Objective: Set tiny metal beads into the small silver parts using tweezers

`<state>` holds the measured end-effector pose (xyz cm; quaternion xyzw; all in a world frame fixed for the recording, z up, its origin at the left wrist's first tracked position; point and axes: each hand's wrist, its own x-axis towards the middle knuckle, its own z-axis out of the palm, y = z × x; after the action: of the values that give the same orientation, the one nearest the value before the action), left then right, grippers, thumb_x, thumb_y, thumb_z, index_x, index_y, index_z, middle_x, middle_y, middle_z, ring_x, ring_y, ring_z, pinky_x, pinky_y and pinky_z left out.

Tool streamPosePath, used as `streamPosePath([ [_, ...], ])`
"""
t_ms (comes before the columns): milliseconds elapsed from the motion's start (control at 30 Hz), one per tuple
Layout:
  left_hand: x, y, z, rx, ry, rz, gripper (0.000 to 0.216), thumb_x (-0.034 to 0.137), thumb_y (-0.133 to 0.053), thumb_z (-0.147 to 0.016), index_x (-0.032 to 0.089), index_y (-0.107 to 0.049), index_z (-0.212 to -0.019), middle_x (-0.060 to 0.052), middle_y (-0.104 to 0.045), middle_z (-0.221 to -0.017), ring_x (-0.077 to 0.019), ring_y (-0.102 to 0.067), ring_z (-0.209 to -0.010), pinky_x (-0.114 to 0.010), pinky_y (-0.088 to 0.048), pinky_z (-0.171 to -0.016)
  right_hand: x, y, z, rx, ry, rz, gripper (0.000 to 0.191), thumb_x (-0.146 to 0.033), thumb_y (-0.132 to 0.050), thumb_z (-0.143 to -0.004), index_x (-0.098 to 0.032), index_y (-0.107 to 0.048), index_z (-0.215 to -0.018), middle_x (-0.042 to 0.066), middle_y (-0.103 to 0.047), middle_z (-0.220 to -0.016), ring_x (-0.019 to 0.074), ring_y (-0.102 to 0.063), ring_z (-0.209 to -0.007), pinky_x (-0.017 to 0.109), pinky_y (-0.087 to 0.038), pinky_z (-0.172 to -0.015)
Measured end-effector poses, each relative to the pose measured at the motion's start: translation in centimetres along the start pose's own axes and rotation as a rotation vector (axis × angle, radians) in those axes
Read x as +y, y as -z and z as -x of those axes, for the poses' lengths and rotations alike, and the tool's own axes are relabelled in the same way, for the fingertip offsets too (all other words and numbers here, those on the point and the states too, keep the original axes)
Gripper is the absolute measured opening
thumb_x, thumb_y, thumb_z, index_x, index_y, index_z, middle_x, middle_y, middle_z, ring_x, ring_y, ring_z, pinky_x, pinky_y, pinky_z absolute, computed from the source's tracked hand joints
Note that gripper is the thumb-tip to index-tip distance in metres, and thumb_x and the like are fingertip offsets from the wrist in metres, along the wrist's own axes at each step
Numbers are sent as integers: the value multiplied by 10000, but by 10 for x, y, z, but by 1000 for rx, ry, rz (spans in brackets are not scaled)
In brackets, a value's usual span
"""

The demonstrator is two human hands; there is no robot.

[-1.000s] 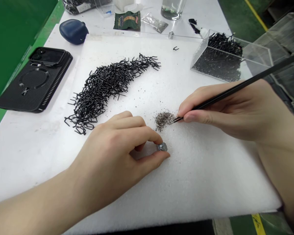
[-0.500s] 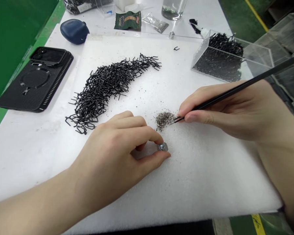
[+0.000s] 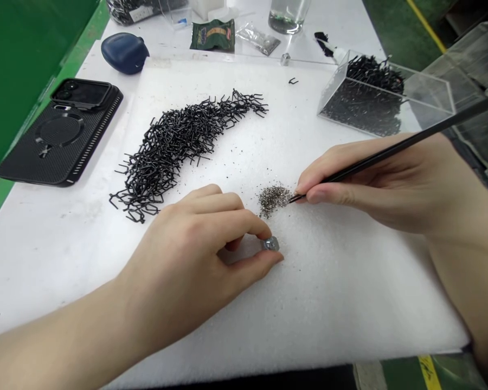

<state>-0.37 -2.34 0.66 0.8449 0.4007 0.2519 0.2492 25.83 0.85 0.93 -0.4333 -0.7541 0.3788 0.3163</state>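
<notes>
Between the thumb and index finger of my left hand (image 3: 199, 254) is a small shiny metal block (image 3: 271, 244), pinched low over the white foam sheet (image 3: 341, 303). My right hand (image 3: 374, 184) grips slim black tweezers (image 3: 374, 160), their shaft slanting up to the right. The tweezers' tips are at the right edge of a little heap of tiny metallic grains (image 3: 274, 199), just above the block; whether they hold a grain is too small to tell. A curved pile of bent black wire-like pieces (image 3: 183, 135) lies beyond my left hand.
At the right stands a clear box (image 3: 361, 103) with more black pieces. A black phone (image 3: 61, 132) and dark blue case (image 3: 124, 52) lie left. Along the back are a green packet (image 3: 213, 35), a clear bag (image 3: 258, 38), a glass (image 3: 287, 16) and another small metal piece (image 3: 285, 59).
The tweezers' tips have drawn back slightly to the right at the grain heap. My left hand and the metal block have hardly moved.
</notes>
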Motion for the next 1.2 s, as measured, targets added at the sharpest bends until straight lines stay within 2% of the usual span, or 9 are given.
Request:
streamPosePath([
  [233, 1, 3, -2, -13, 1, 29, 41, 187, -831, -836, 224, -819, -852, 54, -633, -663, -100, -585, -685, -231, -458, -639, -11, -1, 3, 32, 10, -81, 128, -162, -862, -842, -280, -841, -890, -2, -822, -866, 179, -775, -791, 285, -638, -686],
  [400, 2, 4, 1, -11, 10, 40, 54, 181, -830, -843, 228, -829, -869, 51, -644, -662, -103, -587, -684, -229, -449, -621, -25, -13, 5, -176, 51, -172, 70, -178, -804, -903, -239, -796, -935, 10, -822, -903, 189, -789, -839, 298, -648, -741],
  [467, 2, 3, 1, -11, 9, 40, 55, 179, -833, -842, 230, -830, -861, 50, -641, -652, -108, -590, -689, -231, -451, -623, -26, -16, 5, -210, 61, -191, 56, -177, -784, -922, -229, -784, -943, 7, -811, -889, 179, -788, -848, 285, -641, -751],
  [667, 0, 2, 1, -10, 3, 44, 60, 192, -852, -829, 235, -829, -863, 54, -655, -662, -112, -599, -700, -236, -454, -625, -23, -15, 4, -211, 86, -163, 102, -133, -769, -918, -226, -785, -958, 13, -808, -919, 182, -786, -879, 283, -635, -780],
  [933, 0, 0, -1, -15, -5, 41, 63, 206, -856, -830, 231, -832, -882, 48, -668, -684, -119, -609, -711, -246, -460, -633, -23, -16, 7, -192, 44, -179, 100, -149, -771, -923, -238, -783, -964, 22, -807, -942, 198, -781, -895, 297, -630, -769],
  [1200, -1, 2, -1, -18, -12, 18, 39, 211, -847, -842, 225, -828, -873, 48, -657, -674, -122, -610, -709, -248, -462, -629, -20, -13, 7, -231, 30, -211, 116, -131, -784, -900, -222, -790, -971, 42, -810, -947, 205, -788, -895, 275, -639, -733],
])
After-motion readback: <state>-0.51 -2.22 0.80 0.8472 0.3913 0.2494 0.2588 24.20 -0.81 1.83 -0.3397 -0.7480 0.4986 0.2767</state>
